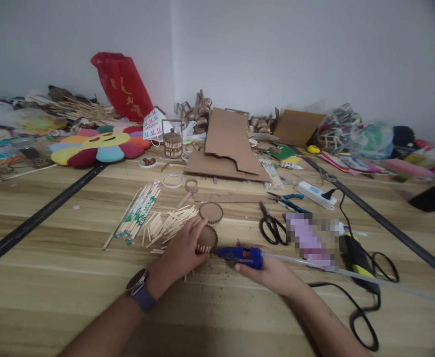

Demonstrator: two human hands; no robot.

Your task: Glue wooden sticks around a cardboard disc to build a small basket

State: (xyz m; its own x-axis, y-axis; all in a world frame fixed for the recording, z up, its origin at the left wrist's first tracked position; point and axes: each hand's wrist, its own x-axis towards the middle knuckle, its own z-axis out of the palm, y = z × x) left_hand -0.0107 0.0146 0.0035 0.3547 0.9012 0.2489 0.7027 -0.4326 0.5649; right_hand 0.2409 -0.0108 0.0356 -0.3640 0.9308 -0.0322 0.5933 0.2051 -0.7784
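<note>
My left hand (185, 248) is closed around the left side of a small round cardboard basket (210, 237) with short wooden sticks along its near side. A blue glue gun (245, 256) is in my right hand (277, 271), its nozzle close to the basket's right edge; whether they touch I cannot tell. A long clear glue stick (314, 266) runs out of the gun's back to the right. Just beyond the basket lies a cardboard disc (211, 212) with a dark beaded rim. Cut wooden sticks (168, 224) are heaped left of it.
Black scissors (272, 225), blue-handled pliers (289, 202) and a white power strip (316, 195) lie to the right. Packaged sticks (137, 213) lie left. Cardboard sheets (226, 141), a finished lidded basket (173, 144) and a flower cushion (101, 145) are farther back. A black cord (358, 310) loops near right.
</note>
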